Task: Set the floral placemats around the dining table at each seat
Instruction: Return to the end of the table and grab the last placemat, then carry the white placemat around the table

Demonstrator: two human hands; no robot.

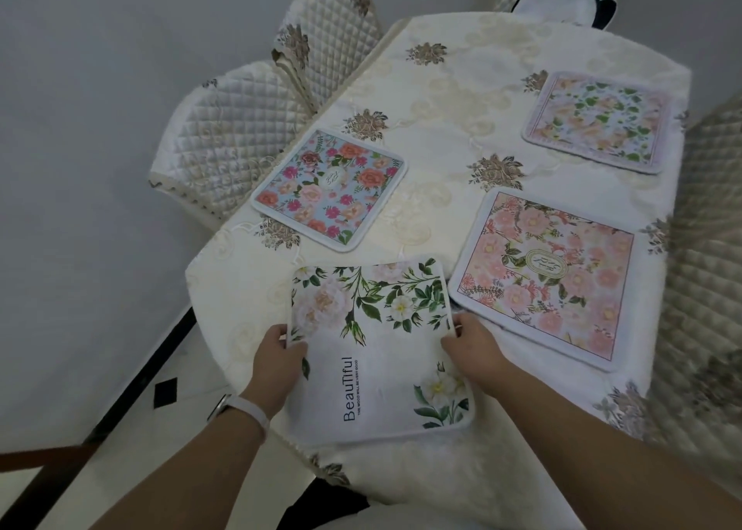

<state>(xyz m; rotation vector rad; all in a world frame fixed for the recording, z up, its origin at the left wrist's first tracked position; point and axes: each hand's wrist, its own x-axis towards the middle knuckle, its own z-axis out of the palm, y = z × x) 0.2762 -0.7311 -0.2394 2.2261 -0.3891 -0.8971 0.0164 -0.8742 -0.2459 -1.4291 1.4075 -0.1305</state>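
Three floral placemats already lie placed across mid-frame, while left hand (279, 351) and right hand (471, 343) pinch the white "Beautiful" placemat (377, 353) at lower centre, seemingly the last.

Both arms outstretched — left hand (281, 349) and right hand (471, 345) pinched closed, thumbs on top.

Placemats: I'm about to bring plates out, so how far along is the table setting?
Three lie flat on the tablecloth: the blue floral placemat, the pink floral placemat and the pale lilac placemat. The white "Beautiful" placemat is held at its sides by the left hand and right hand. Only this one's placing remains visible.
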